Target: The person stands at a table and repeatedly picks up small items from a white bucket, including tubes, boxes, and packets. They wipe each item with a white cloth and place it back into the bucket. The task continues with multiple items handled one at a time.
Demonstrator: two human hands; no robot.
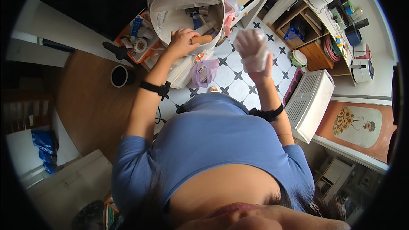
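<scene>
Fingers of the left hand were curled closed around a tan cylinder, leaving its blunt far end exposed. That cylinder was at the near rim of a white container, pointing rightward. The right hand was raised well apart from it, with a whitish covering over its fingers and palm. Those fingers looked extended, but blur and the covering hid their spread; I could not tell whether they gripped anything.

The step in hand appeared to be handling 1 piece at the container's mouth, with the covered hand free. The next move seemed to call for a steady left grip and clearance from the rim, since a round body could turn in the fingers.

The cylinder looked smooth and evenly coloured. The container was a deep, round-cornered shell, its pale walls probably hard plastic. Inside lay a dark-blue tube and, nearer the hand, a pale tube. The covering looked flimsy and translucent; whether it was film or cloth was unclear. To the left, an orange tray held small objects, including a ring-shaped white roll. Below the container, a lilac bag showed soft folds beside pale floor tiles patterned with dark, 4-armed crosses.
</scene>
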